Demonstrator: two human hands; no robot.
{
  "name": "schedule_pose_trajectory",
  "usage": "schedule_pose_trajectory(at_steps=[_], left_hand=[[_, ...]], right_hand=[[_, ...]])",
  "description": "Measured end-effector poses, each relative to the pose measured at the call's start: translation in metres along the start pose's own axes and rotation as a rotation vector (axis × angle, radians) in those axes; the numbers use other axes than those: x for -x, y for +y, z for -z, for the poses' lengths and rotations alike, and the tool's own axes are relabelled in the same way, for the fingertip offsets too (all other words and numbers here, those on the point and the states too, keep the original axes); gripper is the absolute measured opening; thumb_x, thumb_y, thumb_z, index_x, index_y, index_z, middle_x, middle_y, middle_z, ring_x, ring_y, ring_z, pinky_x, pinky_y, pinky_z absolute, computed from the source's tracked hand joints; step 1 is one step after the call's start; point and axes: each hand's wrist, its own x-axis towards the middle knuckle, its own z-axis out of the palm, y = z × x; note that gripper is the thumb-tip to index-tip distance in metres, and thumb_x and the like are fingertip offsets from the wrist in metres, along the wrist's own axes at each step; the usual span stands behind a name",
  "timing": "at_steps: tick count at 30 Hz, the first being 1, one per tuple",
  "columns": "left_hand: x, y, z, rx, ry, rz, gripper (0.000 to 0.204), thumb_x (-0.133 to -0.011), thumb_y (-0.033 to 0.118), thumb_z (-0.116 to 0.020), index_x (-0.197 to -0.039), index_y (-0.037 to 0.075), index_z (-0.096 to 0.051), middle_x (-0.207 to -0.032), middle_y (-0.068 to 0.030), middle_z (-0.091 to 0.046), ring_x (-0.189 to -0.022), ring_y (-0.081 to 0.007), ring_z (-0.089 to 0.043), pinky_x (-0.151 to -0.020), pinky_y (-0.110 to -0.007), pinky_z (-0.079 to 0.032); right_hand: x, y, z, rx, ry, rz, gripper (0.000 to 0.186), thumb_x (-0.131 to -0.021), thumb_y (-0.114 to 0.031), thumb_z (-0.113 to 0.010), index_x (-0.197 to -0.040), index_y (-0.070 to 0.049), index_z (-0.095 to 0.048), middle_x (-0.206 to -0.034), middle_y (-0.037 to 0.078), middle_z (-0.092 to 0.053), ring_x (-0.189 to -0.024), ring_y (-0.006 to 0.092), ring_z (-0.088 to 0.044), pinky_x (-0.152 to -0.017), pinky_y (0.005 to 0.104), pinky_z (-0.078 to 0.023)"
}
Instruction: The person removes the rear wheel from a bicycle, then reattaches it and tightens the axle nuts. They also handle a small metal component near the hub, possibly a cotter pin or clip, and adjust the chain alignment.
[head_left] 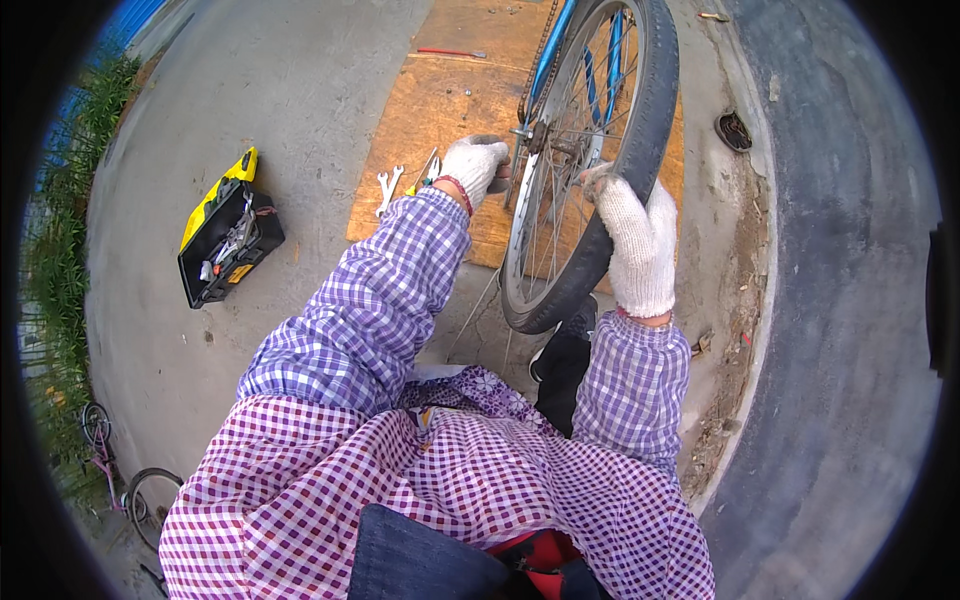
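Note:
A bicycle wheel [648,120] with a black tyre and wire spokes stands in front of me, tilted, on a blue bicycle frame [551,55]. My right hand [636,238], in a white knit glove, is closed over the tyre's right side, its fingertips reaching in towards the spokes. Left of the hub [538,137], my left hand [477,168] wears a matching glove with darkened fingers. Its fingers are curled in beside the wheel; what they hold, if anything, is hidden. Close to that wrist lie pliers [424,176] and open-end wrenches [387,188].
A wooden board [400,130] lies under the bicycle, with a red-handled tool [450,53] on it. To the left, a black toolbox [232,240] with a yellow lid holds tools. A dark round object [733,131] lies by the kerb. Another bicycle [150,508] shows at lower left.

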Motion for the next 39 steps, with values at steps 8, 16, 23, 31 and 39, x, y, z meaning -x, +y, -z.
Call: schedule_pose_trajectory(at_steps=[8,16,23,31,39], left_hand=[[0.073,-0.008,-0.051,-0.359,-0.099,-0.228,0.050,-0.100,0.029,-0.067,-0.137,-0.003,-0.060,-0.116,-0.0129,-0.071,-0.092,-0.0184,-0.072,-0.077,-0.032,-0.060],[0.078,-0.021,-0.203,-0.300,-0.147,-0.340,0.048,-0.104,0.033,-0.063,-0.136,-0.003,-0.061,-0.114,-0.0117,-0.071,-0.090,-0.0179,-0.072,-0.074,-0.031,-0.059],[0.073,-0.054,-0.248,-0.222,-0.139,-0.387,0.036,-0.105,0.029,-0.064,-0.123,-0.002,-0.066,-0.106,-0.0106,-0.072,-0.085,-0.0166,-0.072,-0.073,-0.030,-0.060],[0.058,-0.072,-0.247,-0.217,-0.062,-0.423,0.024,-0.103,0.024,-0.065,-0.105,0.000,-0.068,-0.095,-0.0089,-0.073,-0.081,-0.0163,-0.071,-0.071,-0.032,-0.060],[0.091,-0.082,-0.297,-0.243,-0.047,-0.477,0.025,-0.101,0.014,-0.066,-0.121,-0.001,-0.067,-0.104,-0.0086,-0.071,-0.084,-0.0153,-0.069,-0.073,-0.030,-0.060]], right_hand=[[-0.016,0.041,0.054,-0.146,-0.082,-0.059,0.055,-0.094,-0.052,-0.070,-0.114,0.000,-0.071,-0.105,0.007,-0.071,-0.096,0.0153,-0.063,-0.087,0.0323,-0.048],[-0.045,0.104,0.224,-0.190,0.319,-0.128,0.049,-0.106,-0.043,-0.058,-0.124,0.002,-0.068,-0.109,0.010,-0.071,-0.097,0.0158,-0.067,-0.083,0.0309,-0.055],[-0.062,0.198,0.276,0.208,0.384,-0.386,0.053,-0.095,-0.046,-0.063,-0.119,-0.001,-0.074,-0.121,0.022,-0.074,-0.116,0.0391,-0.068,-0.100,0.0450,-0.051],[-0.076,0.292,0.267,0.188,0.244,-0.551,0.049,-0.098,-0.037,-0.066,-0.128,0.002,-0.067,-0.105,0.014,-0.072,-0.086,0.0207,-0.070,-0.064,0.0352,-0.057],[-0.051,0.264,0.295,-0.187,0.170,-0.734,0.045,-0.099,-0.034,-0.065,-0.126,0.002,-0.065,-0.112,0.014,-0.070,-0.090,0.0236,-0.070,-0.063,0.0392,-0.058]])
